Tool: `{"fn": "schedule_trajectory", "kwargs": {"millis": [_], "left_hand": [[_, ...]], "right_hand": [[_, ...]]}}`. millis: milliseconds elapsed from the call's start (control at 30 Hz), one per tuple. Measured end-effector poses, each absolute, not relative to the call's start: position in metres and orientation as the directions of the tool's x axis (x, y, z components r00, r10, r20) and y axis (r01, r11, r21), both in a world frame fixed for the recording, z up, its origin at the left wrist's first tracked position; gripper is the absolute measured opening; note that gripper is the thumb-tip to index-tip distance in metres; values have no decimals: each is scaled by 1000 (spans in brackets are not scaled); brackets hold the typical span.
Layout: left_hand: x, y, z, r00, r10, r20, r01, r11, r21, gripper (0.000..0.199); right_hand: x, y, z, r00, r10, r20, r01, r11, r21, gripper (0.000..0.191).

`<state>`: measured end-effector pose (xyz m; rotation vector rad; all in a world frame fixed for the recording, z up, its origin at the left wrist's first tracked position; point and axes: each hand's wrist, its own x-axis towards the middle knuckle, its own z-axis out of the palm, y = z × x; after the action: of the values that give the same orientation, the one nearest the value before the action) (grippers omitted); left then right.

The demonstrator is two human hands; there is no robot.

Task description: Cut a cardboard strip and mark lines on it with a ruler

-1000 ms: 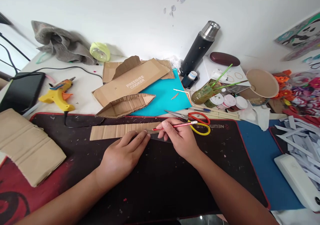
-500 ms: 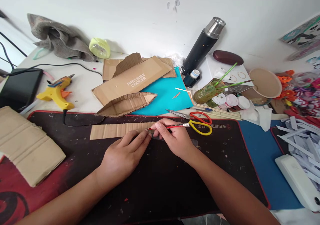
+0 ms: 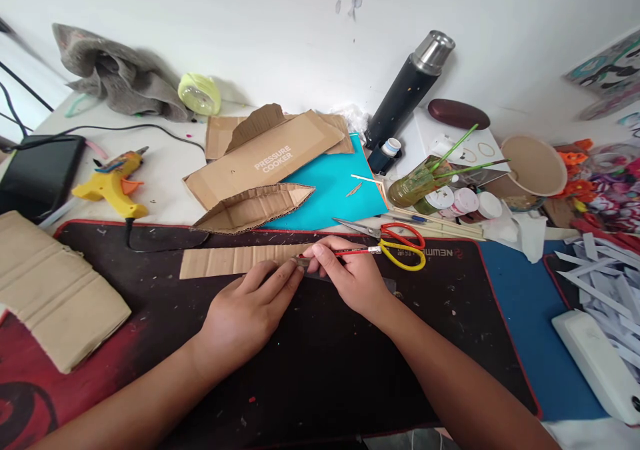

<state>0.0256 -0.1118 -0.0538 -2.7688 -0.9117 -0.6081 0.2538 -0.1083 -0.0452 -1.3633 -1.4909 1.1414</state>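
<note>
A strip of corrugated cardboard (image 3: 220, 262) lies flat on the black desk mat. My left hand (image 3: 250, 303) presses down at its near edge, fingers together and extended, holding a see-through ruler (image 3: 389, 285) whose middle is hidden under both hands. Pinched in my right hand (image 3: 350, 277) is a red pencil (image 3: 345, 253), its tip against the strip by my left fingertips and its eraser end pointing right. Scissors (image 3: 385, 235) with red and yellow handles lie just beyond my right hand. A boat-shaped cardboard piece (image 3: 250, 211) stands behind the strip.
A yellow glue gun (image 3: 113, 187) with its cord lies at left, near a folded cardboard piece (image 3: 65, 290). Flat cardboard (image 3: 265, 157) rests on a blue sheet (image 3: 330, 197). At right are a black flask (image 3: 407, 93), a brush jar (image 3: 413, 187), paint pots and paper strips (image 3: 605, 290).
Both hands stay in nearly the same place. The pencil's eraser end has shifted very slightly to the right; the rest of the desk is unchanged.
</note>
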Motion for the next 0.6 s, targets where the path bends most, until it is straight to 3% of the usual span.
{"fn": "schedule_trajectory", "kwargs": {"millis": [200,433,600], "left_hand": [[24,-113,-55,735,536,416,598,-801,-26,39],[22,-113,-58,743,536,400,596,-803,-31,38],[22,-112,-58,749,533,394,587,-809,-22,38]], "right_hand": [[254,-108,-42,-115,993,7,326,44,-944,35],[258,-110,-30,-169,978,120,477,187,-859,35],[269,-116,-27,-166,981,101,516,173,-839,40]]}}
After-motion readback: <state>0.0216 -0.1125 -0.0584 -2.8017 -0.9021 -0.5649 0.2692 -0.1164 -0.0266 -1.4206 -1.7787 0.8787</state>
